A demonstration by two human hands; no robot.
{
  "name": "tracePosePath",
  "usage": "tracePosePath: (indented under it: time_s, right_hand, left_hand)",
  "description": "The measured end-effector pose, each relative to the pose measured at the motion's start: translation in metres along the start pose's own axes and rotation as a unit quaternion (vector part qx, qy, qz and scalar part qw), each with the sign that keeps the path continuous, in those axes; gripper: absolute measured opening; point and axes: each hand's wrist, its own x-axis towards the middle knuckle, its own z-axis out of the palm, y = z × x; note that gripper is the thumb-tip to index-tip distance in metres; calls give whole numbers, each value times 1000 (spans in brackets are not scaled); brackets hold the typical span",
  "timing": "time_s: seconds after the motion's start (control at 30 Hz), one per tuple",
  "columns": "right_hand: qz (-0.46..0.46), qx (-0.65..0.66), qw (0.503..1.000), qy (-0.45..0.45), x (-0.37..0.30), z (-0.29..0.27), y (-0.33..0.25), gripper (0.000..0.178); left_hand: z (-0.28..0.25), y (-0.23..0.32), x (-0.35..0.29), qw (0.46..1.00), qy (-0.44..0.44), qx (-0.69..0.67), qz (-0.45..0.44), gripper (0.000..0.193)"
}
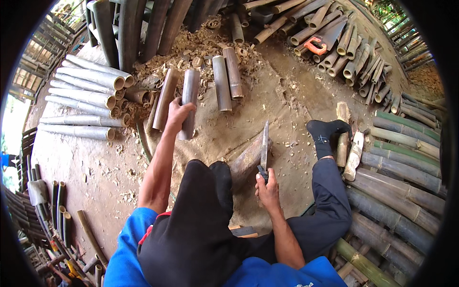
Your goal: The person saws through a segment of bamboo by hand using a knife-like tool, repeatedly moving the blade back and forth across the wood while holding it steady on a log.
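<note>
At your far left, pale poles (83, 98) lie stacked on the ground, their cut ends turned toward the middle. Next comes a brown tube (166, 100), just left of the one you hold and nearly in line with it.

Your left hand (180, 115) is wrapped around the grey tube (191, 86) near its middle, fingers curled on it with no slack that shows. That tube lies straight ahead of your left forearm, its long axis running away from you, the far end leaning slightly right. Whether its near end touches the ground, you cannot tell from here. Two more tubes, one grey (221, 83) and one brown (233, 71), lie side by side to its right, by the shavings (174, 60).

The log (245, 159) lies slantwise between the grey tube and the knife (264, 148), its far end to the right, close by the blade. Your right hand (267, 189) is closed on the knife's handle, blade pointing away from you, almost parallel to the tube. From this hand, the held tube is ahead and to the left, beyond the log; your left hand is the nearer one.

Farther right, your socked foot (325, 136) rests beside the slats (401, 165).
</note>
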Motion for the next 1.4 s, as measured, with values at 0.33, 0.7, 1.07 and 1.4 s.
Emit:
tracePosePath:
  time_s: [0.33, 0.7, 1.07, 1.4]
  right_hand:
    - [-46, -90, 994, 32, -7, -12, -1, 45]
    - [-135, -228, 964, 32, -27, -13, -33, 37]
    - [-155, -266, 951, 20, -29, -4, -52, 29]
    - [-120, -306, 944, 2, -23, -9, -41, 28]
  left_hand:
    - [74, 6, -75, 934, -46, -354, 15, 48]
    - [82, -44, -116, 917, 119, -378, -46, 48]
    - [72, -37, -130, 914, 76, -397, -24, 47]
    - [73, -38, -121, 933, 32, -358, 19, 36]
